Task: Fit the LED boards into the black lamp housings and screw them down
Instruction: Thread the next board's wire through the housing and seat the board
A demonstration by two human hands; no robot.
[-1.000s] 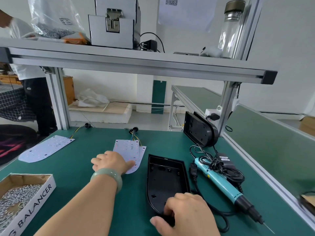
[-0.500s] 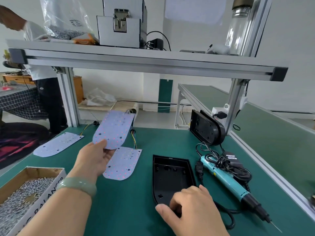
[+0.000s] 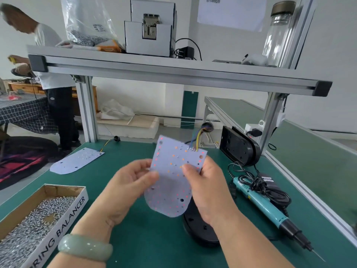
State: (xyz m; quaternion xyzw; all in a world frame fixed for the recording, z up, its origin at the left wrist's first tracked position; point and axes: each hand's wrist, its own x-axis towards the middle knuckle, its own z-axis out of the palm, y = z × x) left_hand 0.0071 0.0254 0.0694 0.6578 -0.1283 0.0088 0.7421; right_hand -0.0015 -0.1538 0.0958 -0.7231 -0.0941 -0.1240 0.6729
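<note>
The left forearm (image 3: 90, 223) and the right forearm (image 3: 251, 236) are both bare as far as the bottom edge of the view. On the left wrist sits a bangle (image 3: 85, 248), a thick closed ring that looks like pale green stone. It is round in section, smooth and glossy. Its colour is uneven, a milky green with whiter cloudy patches, and small bright highlights run along its top. It fits close to the wrist, just behind the skin creases at the base of the left hand (image 3: 133, 182). The right hand (image 3: 208, 186) shows a short thumbnail.
</note>
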